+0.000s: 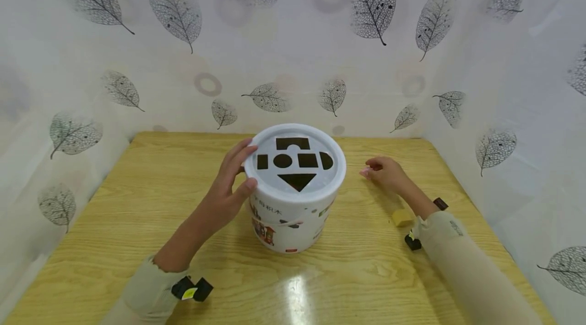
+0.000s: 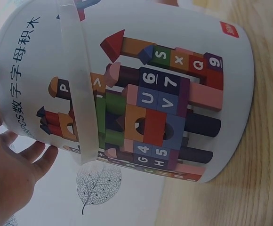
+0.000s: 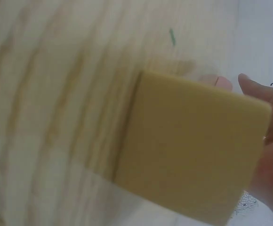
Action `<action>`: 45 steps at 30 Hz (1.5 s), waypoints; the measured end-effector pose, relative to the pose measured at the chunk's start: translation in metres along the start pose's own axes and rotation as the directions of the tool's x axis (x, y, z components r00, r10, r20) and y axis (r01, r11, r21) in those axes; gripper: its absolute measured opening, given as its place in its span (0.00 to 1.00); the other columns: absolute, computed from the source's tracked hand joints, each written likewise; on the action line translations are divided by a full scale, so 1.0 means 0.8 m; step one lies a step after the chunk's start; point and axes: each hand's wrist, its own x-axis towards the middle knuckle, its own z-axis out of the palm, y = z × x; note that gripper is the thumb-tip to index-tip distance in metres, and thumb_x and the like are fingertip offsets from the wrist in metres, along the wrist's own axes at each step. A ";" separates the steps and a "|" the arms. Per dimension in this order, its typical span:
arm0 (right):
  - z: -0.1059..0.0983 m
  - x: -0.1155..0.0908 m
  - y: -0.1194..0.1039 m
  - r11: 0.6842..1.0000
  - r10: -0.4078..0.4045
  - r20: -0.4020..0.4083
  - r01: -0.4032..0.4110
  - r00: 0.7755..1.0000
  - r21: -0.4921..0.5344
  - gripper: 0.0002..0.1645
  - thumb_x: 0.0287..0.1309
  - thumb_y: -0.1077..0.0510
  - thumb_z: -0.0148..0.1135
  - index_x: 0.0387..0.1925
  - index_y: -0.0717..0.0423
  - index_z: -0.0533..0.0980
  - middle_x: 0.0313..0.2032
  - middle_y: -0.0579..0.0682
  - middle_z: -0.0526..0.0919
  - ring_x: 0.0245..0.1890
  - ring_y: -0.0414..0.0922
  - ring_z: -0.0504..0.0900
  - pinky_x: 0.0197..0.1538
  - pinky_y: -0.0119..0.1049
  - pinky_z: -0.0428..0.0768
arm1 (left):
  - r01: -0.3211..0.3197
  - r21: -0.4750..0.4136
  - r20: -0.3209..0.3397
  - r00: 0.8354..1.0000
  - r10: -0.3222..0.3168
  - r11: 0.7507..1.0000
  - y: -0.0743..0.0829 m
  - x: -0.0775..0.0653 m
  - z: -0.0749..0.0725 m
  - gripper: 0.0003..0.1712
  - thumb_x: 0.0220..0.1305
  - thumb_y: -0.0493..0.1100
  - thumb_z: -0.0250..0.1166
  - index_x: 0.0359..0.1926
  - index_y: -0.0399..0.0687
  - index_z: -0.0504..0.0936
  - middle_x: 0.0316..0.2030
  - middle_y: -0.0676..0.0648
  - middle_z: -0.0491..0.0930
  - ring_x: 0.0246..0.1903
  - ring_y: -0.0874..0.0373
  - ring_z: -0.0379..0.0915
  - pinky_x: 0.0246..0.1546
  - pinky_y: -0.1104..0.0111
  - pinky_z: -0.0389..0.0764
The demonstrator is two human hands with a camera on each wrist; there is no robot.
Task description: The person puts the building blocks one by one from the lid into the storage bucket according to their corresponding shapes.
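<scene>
A white toy-block bucket [image 1: 293, 223] stands upright on the table. Its pale lid [image 1: 286, 190] has several dark shaped openings, among them a triangle, a circle and an arch. My left hand [image 1: 224, 185] holds the lid's left rim, with the thumb toward the near side and the fingers curved along the far side. To the right of the bucket, my right hand [image 1: 388, 175] pinches a small pink block [image 1: 364, 172] close over the table; the fingers hide most of it. A yellow block [image 1: 401, 217] lies beside the right wrist and looms large in the right wrist view.
The wooden table [image 1: 155, 203] reaches back to a leaf-printed curtain [image 1: 293, 35], which also hangs along both sides. A dark block [image 1: 440, 204] shows just beyond the right forearm. Black wrist cameras [image 1: 192, 289] sit on both sleeves.
</scene>
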 end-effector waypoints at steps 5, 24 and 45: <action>0.004 -0.003 0.002 1.000 0.009 -0.008 -0.009 1.000 0.019 0.30 0.70 0.53 0.61 0.64 0.70 0.71 0.58 0.69 0.77 0.58 0.63 0.76 0.61 0.56 0.75 | 0.000 -0.003 0.003 1.000 0.000 1.000 0.000 0.001 0.000 0.35 0.77 0.60 0.51 0.78 0.59 0.56 0.80 0.50 0.44 0.75 0.52 0.48 0.67 0.54 0.65; 0.007 -0.011 0.001 0.995 0.042 -0.020 -0.040 0.999 0.093 0.27 0.75 0.53 0.55 0.65 0.67 0.72 0.61 0.67 0.77 0.58 0.61 0.77 0.60 0.54 0.76 | -0.007 0.004 0.004 1.000 0.007 1.000 -0.003 0.000 -0.001 0.34 0.77 0.59 0.51 0.78 0.60 0.56 0.80 0.52 0.44 0.74 0.53 0.49 0.66 0.67 0.64; 0.008 -0.009 0.006 0.975 0.033 -0.023 -0.027 0.999 0.219 0.26 0.78 0.57 0.46 0.70 0.65 0.68 0.51 0.68 0.81 0.40 0.47 0.82 0.41 0.33 0.81 | 0.001 0.006 0.008 1.000 -0.001 1.000 0.000 0.000 0.000 0.34 0.77 0.59 0.51 0.78 0.60 0.56 0.79 0.53 0.44 0.75 0.52 0.48 0.67 0.60 0.65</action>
